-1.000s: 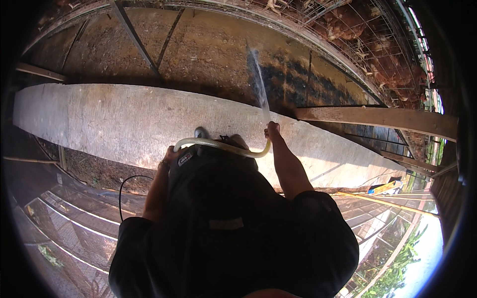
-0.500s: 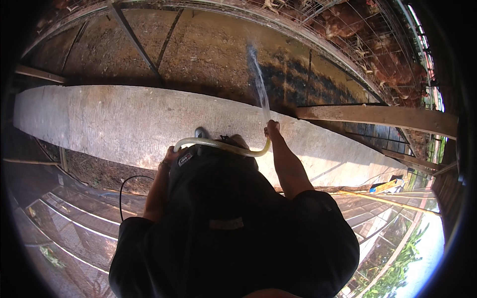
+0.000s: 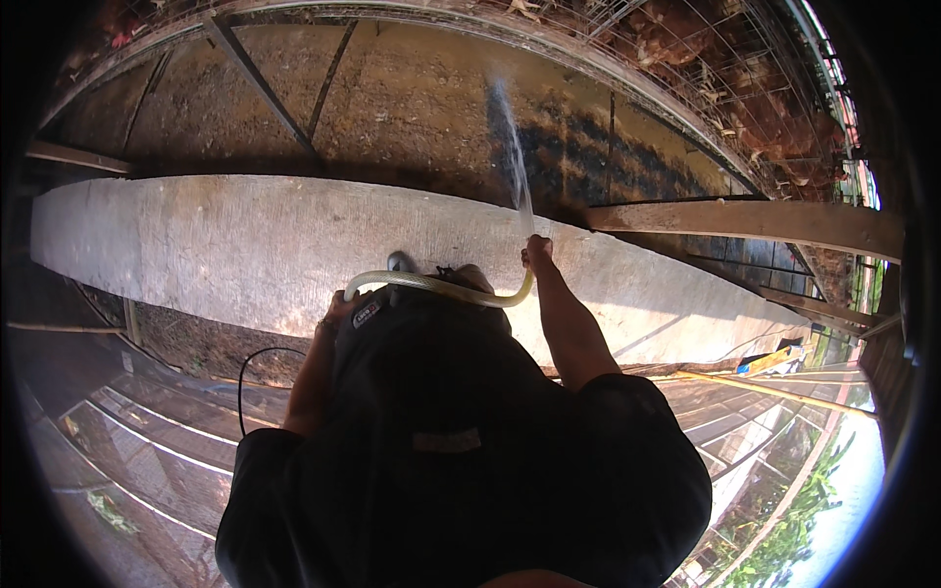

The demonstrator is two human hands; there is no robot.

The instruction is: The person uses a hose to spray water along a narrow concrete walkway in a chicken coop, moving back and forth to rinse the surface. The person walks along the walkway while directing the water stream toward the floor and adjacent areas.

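Beyond the right grip [image 3: 536, 253]: one jet of water [image 3: 516, 157], which I see reaching brown, partly blackened ground [image 3: 412, 108]. Within the right grip, fingers closed round it: front end of one pale hose [image 3: 431, 285]. Left of that: the left grip [image 3: 340, 307], closed on the same hose, which curves between both. Below both grips: one grey walkway [image 3: 216, 235]. Right of the right grip: one wooden beam [image 3: 745, 220].

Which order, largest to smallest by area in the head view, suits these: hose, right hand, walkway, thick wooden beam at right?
1. Walkway
2. Thick wooden beam
3. Hose
4. Right hand
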